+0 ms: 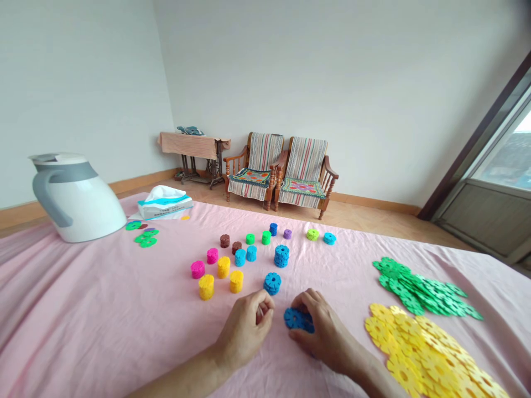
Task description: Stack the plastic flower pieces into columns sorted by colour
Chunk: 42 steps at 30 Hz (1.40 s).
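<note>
My right hand (321,326) curls over a few blue flower-shaped plastic discs (293,318), thumb and fingers gripping them low at the cloth. To its left, my left hand (248,326) is closed with fingers curled in toward the thumb, and nothing shows in it. Just beyond its fingertips stands a stack of blue discs (272,283); another blue stack (281,256) is farther back. Yellow stacks (206,287), pink stacks (198,270), brown stacks (224,240) and light blue stacks (240,257) stand to the left. Small green stacks (266,237) are behind.
Loose yellow discs (427,348) and green discs (418,287) lie in piles at right. A white kettle (89,199), a tissue pack (166,204) and scattered discs (146,239) are at left on the pink tablecloth (136,309). Two wooden chairs (305,171) stand beyond the table.
</note>
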### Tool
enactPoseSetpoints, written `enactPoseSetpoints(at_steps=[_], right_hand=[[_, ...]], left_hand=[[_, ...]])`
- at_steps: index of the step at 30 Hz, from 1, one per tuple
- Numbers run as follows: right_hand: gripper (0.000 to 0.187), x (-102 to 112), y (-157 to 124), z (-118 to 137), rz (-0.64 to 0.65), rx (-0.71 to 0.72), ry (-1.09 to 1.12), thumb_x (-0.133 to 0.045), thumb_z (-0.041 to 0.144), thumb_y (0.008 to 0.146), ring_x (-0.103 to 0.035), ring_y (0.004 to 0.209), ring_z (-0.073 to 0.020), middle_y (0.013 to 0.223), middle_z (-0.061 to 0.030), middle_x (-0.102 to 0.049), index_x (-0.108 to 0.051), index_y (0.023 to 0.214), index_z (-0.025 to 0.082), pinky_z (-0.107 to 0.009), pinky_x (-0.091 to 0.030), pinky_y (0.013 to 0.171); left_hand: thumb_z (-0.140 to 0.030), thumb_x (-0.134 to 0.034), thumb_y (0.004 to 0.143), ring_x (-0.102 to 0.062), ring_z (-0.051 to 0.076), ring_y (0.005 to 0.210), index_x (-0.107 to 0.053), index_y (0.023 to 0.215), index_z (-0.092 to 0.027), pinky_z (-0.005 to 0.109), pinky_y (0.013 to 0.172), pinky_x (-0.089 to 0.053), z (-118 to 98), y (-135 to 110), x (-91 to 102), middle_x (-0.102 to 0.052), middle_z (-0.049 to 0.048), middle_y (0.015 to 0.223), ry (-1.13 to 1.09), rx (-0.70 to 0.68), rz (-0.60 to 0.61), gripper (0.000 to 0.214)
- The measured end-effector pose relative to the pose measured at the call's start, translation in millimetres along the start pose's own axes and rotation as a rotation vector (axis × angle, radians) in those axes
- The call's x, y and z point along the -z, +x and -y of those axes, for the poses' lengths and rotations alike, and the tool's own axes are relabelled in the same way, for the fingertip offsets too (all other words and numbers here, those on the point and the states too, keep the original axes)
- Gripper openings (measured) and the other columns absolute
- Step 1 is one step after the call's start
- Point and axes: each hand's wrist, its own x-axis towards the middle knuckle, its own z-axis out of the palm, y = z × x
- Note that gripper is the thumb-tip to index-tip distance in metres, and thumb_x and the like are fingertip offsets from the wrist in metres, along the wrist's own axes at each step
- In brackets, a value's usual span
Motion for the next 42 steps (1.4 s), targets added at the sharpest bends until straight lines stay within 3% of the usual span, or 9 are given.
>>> enactPoseSetpoints(at_steps=[5, 10, 16, 23, 31, 36, 42], right_hand=[[0.029, 4.1, 1.3, 3.4, 0.0, -0.06, 0.024, -0.059, 0.014, 0.062, -0.051, 0.083, -0.0182, 0.087, -0.0033, -0.053, -0.055, 0.091, 0.019, -0.03, -0.042, 0.075], [0.025, 6.1, 18.3, 2.0, -0.144, -0.101, 0.058, -0.059, 0.02, 0.067, -0.053, 0.074, -0.0151, 0.086, -0.0028, -0.053, -0.058, 0.092, 0.02, -0.029, -0.045, 0.068], [0.027, -2.3, 53.9, 0.3, -0.234, -0.002, 0.112, -0.061, 0.026, 0.07, -0.054, 0.069, -0.0133, 0.088, -0.0039, -0.056, -0.06, 0.096, 0.019, -0.027, -0.047, 0.061], [0.03, -21.7, 76.2, 1.2, -0.231, 0.091, 0.057, -0.064, 0.024, 0.068, -0.056, 0.078, -0.0165, 0.089, -0.0041, -0.06, -0.061, 0.098, 0.019, -0.032, -0.046, 0.075], [0.031, -31.9, 79.3, -5.9, -0.195, 0.087, -0.014, -0.067, 0.024, 0.065, -0.057, 0.079, -0.0178, 0.089, -0.0048, -0.062, -0.063, 0.095, 0.019, -0.033, -0.046, 0.074], [0.042, -32.6, 73.5, -8.3, -0.188, 0.058, -0.017, -0.066, 0.028, 0.068, -0.06, 0.085, -0.0204, 0.098, -0.0079, -0.064, -0.058, 0.107, 0.017, -0.034, -0.046, 0.078], [0.048, -30.6, 57.6, -6.1, -0.163, 0.019, -0.217, -0.059, 0.025, 0.073, -0.059, 0.097, -0.0259, 0.102, -0.0117, -0.066, -0.051, 0.12, 0.016, -0.038, -0.039, 0.086]], left_hand=[[-0.015, -0.045, 0.079, -0.053, 0.011, 0.058, -0.052, 0.082, -0.018, 0.02, 0.055, -0.041, 1.9, -0.9, 0.6, -0.056, -0.0014, 0.068, -0.019, 0.019, -0.027, 0.008], [-0.003, -0.043, 0.068, -0.054, 0.01, 0.061, -0.048, 0.098, -0.019, 0.023, 0.062, -0.045, 6.3, -3.0, 0.3, -0.058, 0.0025, 0.097, -0.042, 0.051, -0.122, 0.034], [0.002, -0.042, 0.063, -0.057, 0.014, 0.073, -0.044, 0.113, -0.019, 0.027, 0.07, -0.047, 6.9, -8.8, -0.4, -0.058, 0.0058, 0.106, -0.037, 0.058, -0.154, 0.054], [0.0, -0.045, 0.063, -0.058, 0.018, 0.082, -0.032, 0.132, -0.02, 0.032, 0.076, -0.047, 13.2, -11.2, -2.9, -0.059, 0.0079, 0.106, -0.084, 0.104, -0.125, 0.072], [-0.002, -0.046, 0.064, -0.059, 0.015, 0.076, -0.028, 0.135, -0.021, 0.028, 0.072, -0.048, 20.4, -10.1, -4.6, -0.058, 0.009, 0.114, -0.101, 0.109, -0.102, 0.076], [-0.001, -0.043, 0.065, -0.058, 0.013, 0.071, -0.028, 0.134, -0.021, 0.027, 0.072, -0.047, 20.0, -9.3, -4.4, -0.057, 0.0092, 0.119, -0.088, 0.11, -0.09, 0.074], [-0.004, -0.045, 0.068, -0.059, 0.013, 0.07, -0.024, 0.137, -0.02, 0.026, 0.068, -0.047, 22.1, -8.4, -4.5, -0.063, 0.0067, 0.103, -0.114, 0.144, -0.07, 0.074]])
